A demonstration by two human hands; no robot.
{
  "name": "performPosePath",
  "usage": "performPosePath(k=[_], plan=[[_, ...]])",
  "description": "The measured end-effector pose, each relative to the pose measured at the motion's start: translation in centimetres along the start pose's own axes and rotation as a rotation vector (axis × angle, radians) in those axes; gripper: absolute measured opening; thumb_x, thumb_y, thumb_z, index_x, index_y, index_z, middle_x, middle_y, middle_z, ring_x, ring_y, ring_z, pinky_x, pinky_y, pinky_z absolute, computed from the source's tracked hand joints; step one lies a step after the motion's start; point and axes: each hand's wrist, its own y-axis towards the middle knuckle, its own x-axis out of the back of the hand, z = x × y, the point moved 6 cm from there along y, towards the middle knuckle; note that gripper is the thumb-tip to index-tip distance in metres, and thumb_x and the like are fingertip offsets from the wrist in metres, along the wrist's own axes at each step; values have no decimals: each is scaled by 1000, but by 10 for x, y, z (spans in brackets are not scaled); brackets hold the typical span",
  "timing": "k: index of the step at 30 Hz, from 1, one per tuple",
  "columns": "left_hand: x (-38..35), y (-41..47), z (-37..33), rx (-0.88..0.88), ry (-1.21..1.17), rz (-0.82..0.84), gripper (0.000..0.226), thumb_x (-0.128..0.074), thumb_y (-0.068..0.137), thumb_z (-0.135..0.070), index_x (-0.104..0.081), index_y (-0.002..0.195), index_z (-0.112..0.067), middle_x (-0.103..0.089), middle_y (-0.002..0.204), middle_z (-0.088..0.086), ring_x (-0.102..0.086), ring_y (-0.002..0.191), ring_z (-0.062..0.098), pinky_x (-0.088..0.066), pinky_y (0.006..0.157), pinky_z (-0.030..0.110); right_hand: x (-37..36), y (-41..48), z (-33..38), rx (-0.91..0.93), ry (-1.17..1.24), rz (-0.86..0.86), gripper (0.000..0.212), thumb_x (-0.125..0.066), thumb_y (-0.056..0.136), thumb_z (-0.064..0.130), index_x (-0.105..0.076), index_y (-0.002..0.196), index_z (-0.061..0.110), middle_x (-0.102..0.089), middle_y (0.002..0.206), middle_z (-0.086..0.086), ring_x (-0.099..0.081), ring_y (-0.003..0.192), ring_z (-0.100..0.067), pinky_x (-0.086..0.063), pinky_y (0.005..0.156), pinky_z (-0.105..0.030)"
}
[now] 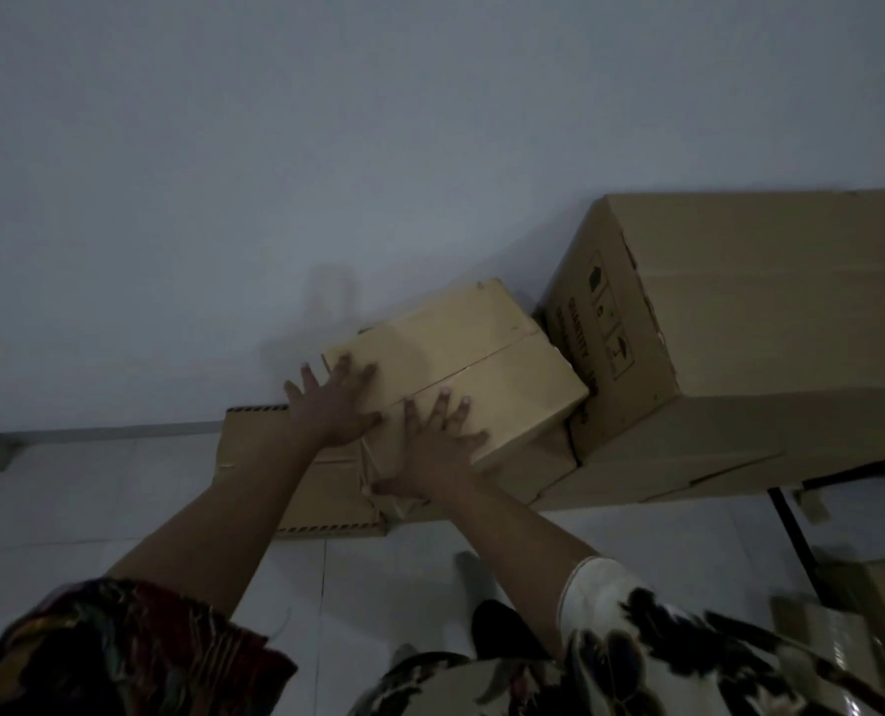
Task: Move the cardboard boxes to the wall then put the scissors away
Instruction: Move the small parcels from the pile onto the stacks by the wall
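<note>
Press left hand (334,410) and right hand (438,449) flat, fingers (439,409) spread apart, on top of the small cardboard box (487,369), stacked close to the wall (327,147) beside the large box (740,328). Push evenly and squarely to avoid twisting or tipping.

Both arms are reaching straight out ahead, close together. The left hand (334,408) is flat, palm down, fingers fanned wide. The right hand (443,449) is the same deal just beside it, thumb sticking out sideways. The left forearm (234,519) and right forearm (513,545) are bare.
</note>
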Motion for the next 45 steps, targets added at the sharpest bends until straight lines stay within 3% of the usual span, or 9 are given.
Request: performPosePath(k=[3, 8, 15, 20, 29, 35, 40, 45], plan=[[4, 14, 8, -35, 58, 1, 90, -37, 83, -78, 14, 149, -45, 23, 160, -2, 16, 143, 48, -3, 111, 69, -2, 1, -1, -36, -25, 22, 132, -70, 71, 67, 27, 149, 24, 36, 151, -25, 29, 137, -53, -5, 103, -79], [17, 35, 7, -98, 18, -14, 101, -53, 78, -75, 3, 153, -38, 20, 161, 0, 16, 143, 46, -3, 111, 68, 0, 5, -3, -47, -40, 68, 131, -71, 72, 64, 28, 149, 25, 38, 150, -24, 30, 137, -53, -4, 102, -79], [10, 38, 0, -101, -140, -85, 101, -66, 75, -66, -15, 152, -25, 1, 161, 4, -6, 143, 44, -24, 110, 62, -1, 8, -5, -35, -94, 91, 132, -73, 72, 61, 26, 150, 23, 36, 150, -26, 28, 135, -57, -5, 99, -82], [0, 26, -2, -80, -119, -115, 102, -60, 75, -72, -11, 151, -26, 2, 160, 4, -14, 139, 41, -32, 105, 56, 3, 7, -14, -15, -156, 122, 132, -77, 73, 54, 26, 150, 26, 35, 151, -26, 26, 137, -55, -6, 100, -81], [-34, -15, -15, -17, -248, -85, 114, -54, 74, -77, 1, 154, -18, 16, 159, 14, -5, 143, 47, -16, 115, 52, 1, -3, -35, 41, -321, 172, 134, -80, 72, 44, 29, 148, 29, 36, 152, -21, 25, 140, -52, -12, 102, -79], [-45, -45, -36, -12, -346, -74, 114, -55, 74, -77, -3, 153, -15, 16, 159, 17, -9, 145, 42, -20, 115, 53, 2, -13, -57, 107, -427, 171, 132, -82, 74, 38, 27, 149, 30, 35, 154, -16, 21, 143, -46, -17, 104, -76], [-54, -62, -63, -66, -199, -19, 107, -54, 79, -74, 2, 154, -22, 13, 159, 17, -14, 142, 46, -20, 111, 58, 9, -22, -98, 94, -455, 147, 119, -73, 84, 19, 25, 149, 36, 32, 157, -8, 18, 146, -41, -25, 103, -74], [-64, -57, -81, -135, -172, 12, 96, -62, 85, -53, 4, 153, -37, 11, 159, 17, 4, 141, 54, -8, 112, 64, 24, -38, -133, 65, -512, 98, 111, -64, 89, 4, 23, 151, 34, 25, 159, -12, 8, 147, -43, -30, 106, -66]])
